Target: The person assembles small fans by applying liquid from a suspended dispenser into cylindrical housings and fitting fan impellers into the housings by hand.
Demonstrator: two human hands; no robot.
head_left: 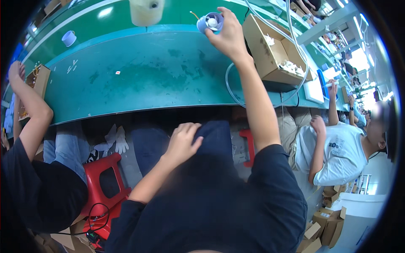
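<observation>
My right hand (231,38) reaches to the far side of the bench and grips a small lilac fan housing (203,25) by its rim, thumb on the near side. White fan blades (212,22) show inside the round opening, and a short yellowish wire sticks out at its left. Down on my lap, my left hand (181,145) lies flat over dark trousers, fingers stretched out and holding nothing. Beside my right forearm stands a cardboard box (263,63) with small white parts in it.
A green bench (143,84) spans the front, with a small white-and-red piece (118,72) on it. Another lilac housing (68,38) sits far left. A clear hose (228,82) loops near the box. Co-workers sit on both sides; a red stool (101,177) stands at left.
</observation>
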